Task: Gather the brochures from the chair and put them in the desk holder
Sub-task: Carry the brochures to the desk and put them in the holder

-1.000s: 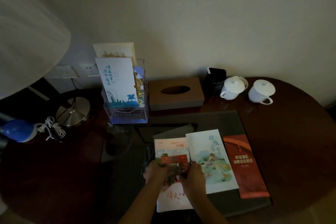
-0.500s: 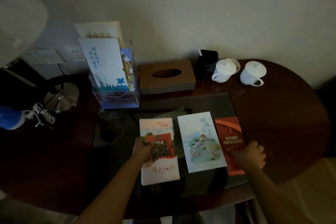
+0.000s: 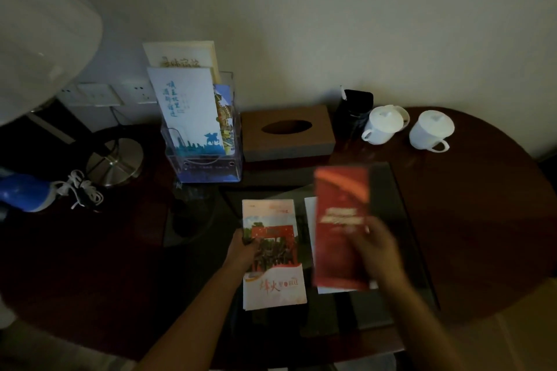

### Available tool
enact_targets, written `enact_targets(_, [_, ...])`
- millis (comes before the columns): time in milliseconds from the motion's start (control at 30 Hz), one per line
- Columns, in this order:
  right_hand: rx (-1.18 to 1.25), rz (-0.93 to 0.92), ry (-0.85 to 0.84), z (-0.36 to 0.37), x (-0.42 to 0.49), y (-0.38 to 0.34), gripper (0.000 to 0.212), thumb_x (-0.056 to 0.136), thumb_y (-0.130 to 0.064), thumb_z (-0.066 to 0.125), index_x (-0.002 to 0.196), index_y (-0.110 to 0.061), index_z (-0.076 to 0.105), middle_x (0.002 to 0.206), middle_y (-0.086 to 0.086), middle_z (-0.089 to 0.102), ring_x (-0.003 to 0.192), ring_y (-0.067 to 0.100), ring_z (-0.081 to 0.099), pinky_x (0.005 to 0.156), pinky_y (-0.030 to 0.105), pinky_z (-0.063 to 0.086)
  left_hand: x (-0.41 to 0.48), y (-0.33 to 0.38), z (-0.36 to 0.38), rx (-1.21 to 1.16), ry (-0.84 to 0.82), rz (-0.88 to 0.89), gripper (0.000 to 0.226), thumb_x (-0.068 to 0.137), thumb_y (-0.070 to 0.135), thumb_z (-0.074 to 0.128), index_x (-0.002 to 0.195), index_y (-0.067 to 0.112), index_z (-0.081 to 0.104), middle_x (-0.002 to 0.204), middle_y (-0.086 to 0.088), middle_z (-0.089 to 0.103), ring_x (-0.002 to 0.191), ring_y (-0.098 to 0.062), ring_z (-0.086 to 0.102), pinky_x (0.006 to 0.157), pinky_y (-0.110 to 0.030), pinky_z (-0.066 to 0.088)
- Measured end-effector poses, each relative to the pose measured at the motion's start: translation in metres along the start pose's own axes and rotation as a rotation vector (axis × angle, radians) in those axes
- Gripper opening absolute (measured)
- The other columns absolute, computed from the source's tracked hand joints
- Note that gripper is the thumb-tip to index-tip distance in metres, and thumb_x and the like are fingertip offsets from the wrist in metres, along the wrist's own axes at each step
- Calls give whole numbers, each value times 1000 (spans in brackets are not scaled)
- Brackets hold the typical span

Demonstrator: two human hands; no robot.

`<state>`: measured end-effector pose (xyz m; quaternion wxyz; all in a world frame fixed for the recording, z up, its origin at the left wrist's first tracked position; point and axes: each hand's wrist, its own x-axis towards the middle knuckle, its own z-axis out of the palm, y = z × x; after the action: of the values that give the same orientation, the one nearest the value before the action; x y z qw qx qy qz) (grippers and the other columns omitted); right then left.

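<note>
While the right hand (image 3: 373,250) gripped the red brochure (image 3: 340,199) raised above the tabletop (image 3: 482,220) and the left hand (image 3: 241,250) pinched the photo brochure (image 3: 272,280) by its edge, the clear holder (image 3: 208,166) stood beyond them leftward, nearer the left hand.

place: hotel room | signs: acrylic brochure holder (image 3: 208,156), tissue box (image 3: 287,132), two lidded cups (image 3: 384,125), lamp base (image 3: 116,161) stood on dark wood surface (image 3: 470,220)
</note>
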<state>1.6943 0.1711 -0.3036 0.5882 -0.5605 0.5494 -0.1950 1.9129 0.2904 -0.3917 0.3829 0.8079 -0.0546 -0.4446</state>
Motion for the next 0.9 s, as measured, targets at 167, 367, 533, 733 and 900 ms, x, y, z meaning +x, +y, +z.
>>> enact_targets(167, [-254,98,-119,118,-7,53,20,89,-21,62,106,-12,57,99,1,63,97,20,62,73,19,45,5,-6,2,-81,-44,48,28,99,20,45,123,6,47,117,-18,60,95,-24,64,89,-35,55])
enact_targets(367, [-347,-64,116,140,-7,66,54,77,-18,72,125,-21,47,125,-1,48,119,19,43,103,35,38,-16,-18,-7,-114,-94,215,30,90,15,61,112,25,43,119,-8,59,102,-14,62,68,-16,52])
enact_targets(533, [19,37,-182,124,10,34,57,75,-15,77,125,-18,50,123,7,61,113,23,58,98,45,48,-30,-2,-32,-259,-179,352,34,89,10,62,117,25,52,115,-1,67,109,-16,65,78,-24,56])
enact_targets(733, [65,-237,-198,127,13,15,44,79,-23,72,117,-32,53,108,-10,67,96,0,65,75,15,53,-31,15,-57,-202,-140,588,38,91,7,60,126,17,51,121,-4,64,117,-15,60,95,-31,53])
enact_targets(900, [191,-314,-217,142,13,30,43,81,9,63,117,-15,57,109,0,71,104,13,67,86,26,55,-30,-5,-49,-199,-142,628,48,95,7,52,132,33,36,132,4,54,126,-12,52,101,-24,46])
